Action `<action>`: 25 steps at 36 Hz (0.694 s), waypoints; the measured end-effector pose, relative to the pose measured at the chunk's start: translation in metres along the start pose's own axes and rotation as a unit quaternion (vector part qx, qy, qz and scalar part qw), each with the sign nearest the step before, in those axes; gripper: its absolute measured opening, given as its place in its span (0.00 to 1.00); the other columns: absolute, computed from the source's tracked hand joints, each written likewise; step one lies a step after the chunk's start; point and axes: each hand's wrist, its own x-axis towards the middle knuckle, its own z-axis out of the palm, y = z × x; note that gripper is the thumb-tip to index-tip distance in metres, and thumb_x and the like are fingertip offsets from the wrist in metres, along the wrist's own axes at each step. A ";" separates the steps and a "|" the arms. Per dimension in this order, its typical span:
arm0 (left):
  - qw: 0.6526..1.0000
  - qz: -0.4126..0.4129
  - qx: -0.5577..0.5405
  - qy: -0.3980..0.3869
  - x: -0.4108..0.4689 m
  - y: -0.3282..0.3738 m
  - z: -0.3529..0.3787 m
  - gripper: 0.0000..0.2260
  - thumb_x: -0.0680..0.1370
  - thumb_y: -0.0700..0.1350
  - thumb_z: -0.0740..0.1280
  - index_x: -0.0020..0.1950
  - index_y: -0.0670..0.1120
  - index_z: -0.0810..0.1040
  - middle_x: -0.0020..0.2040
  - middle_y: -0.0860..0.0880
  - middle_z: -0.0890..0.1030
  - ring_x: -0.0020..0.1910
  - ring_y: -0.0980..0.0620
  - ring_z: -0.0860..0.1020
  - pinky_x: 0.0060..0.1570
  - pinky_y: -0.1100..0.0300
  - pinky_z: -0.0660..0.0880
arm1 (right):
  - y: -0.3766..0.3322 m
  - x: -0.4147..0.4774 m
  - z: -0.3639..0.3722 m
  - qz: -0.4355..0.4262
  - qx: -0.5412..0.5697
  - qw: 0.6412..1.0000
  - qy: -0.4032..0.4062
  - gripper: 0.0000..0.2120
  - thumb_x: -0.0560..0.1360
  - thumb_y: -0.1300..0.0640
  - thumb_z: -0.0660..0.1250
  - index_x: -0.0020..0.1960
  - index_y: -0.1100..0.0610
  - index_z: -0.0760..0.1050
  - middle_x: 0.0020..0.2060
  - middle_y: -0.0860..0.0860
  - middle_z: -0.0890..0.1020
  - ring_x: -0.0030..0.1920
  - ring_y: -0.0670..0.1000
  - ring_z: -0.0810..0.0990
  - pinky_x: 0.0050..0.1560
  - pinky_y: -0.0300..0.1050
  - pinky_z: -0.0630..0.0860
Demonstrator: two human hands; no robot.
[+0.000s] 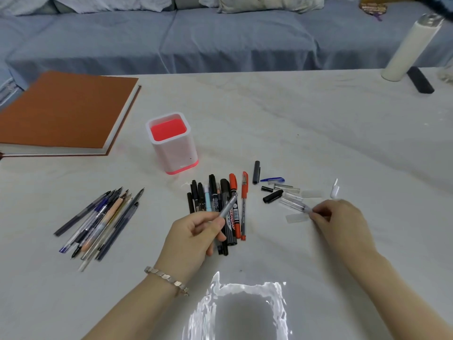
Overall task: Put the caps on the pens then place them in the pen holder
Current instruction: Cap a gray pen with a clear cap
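My left hand [193, 238] holds a grey uncapped pen [228, 206], tip pointing up and to the right, above a bundle of capped markers and pens [221, 207]. My right hand [337, 218] pinches a clear pen cap [294, 204] lying on the table among several loose caps [277, 190]. A second pile of uncapped pens [103, 220] lies at the left. The white pen holder [175, 148] with a red inside stands upright behind the capped bundle, with nothing visible in it.
A large orange-covered book [66, 111] lies at the back left. A white bottle [407, 49] and a dark case [420, 79] stand at the back right. A sofa runs behind the table's far edge. A glare patch lies near the front edge.
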 end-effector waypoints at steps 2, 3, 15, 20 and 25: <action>1.000 -0.005 -0.001 -0.002 -0.001 -0.001 0.000 0.05 0.74 0.39 0.66 0.43 0.48 0.80 0.24 0.52 0.79 0.19 0.59 0.68 0.19 0.71 0.65 | -0.001 -0.003 -0.004 0.010 0.029 1.000 -0.001 0.02 0.71 0.61 0.67 0.41 0.57 0.77 0.37 0.51 0.78 0.42 0.55 0.75 0.40 0.43 0.66; 1.000 -0.007 -0.001 -0.004 -0.002 -0.001 0.000 0.05 0.74 0.39 0.66 0.43 0.48 0.79 0.25 0.52 0.79 0.19 0.59 0.68 0.19 0.71 0.65 | -0.003 -0.005 -0.006 0.021 0.061 0.998 -0.002 0.02 0.71 0.62 0.66 0.41 0.55 0.75 0.36 0.51 0.79 0.41 0.54 0.75 0.40 0.43 0.66; 1.000 0.009 -0.003 -0.014 -0.018 0.002 -0.003 0.09 0.73 0.38 0.66 0.39 0.52 0.79 0.26 0.52 0.81 0.20 0.58 0.69 0.20 0.72 0.64 | -0.064 -0.039 -0.027 0.097 0.644 0.750 -0.116 0.08 0.73 0.67 0.64 0.46 0.57 0.78 0.33 0.52 0.82 0.35 0.47 0.82 0.42 0.35 0.80; 0.999 0.030 -0.004 -0.029 -0.024 0.006 -0.008 0.07 0.72 0.37 0.67 0.40 0.49 0.79 0.27 0.51 0.81 0.20 0.58 0.69 0.21 0.72 0.65 | -0.087 -0.048 -0.019 0.089 0.670 0.727 -0.120 0.06 0.73 0.65 0.63 0.44 0.59 0.78 0.32 0.51 0.84 0.36 0.46 0.83 0.42 0.36 0.81; 0.998 0.040 0.023 -0.037 -0.027 0.005 -0.014 0.07 0.72 0.39 0.68 0.42 0.51 0.81 0.30 0.50 0.83 0.23 0.57 0.72 0.24 0.72 0.67 | -0.097 -0.052 -0.013 0.055 0.655 0.742 -0.133 0.07 0.72 0.65 0.63 0.43 0.57 0.79 0.32 0.51 0.85 0.35 0.45 0.83 0.41 0.34 0.80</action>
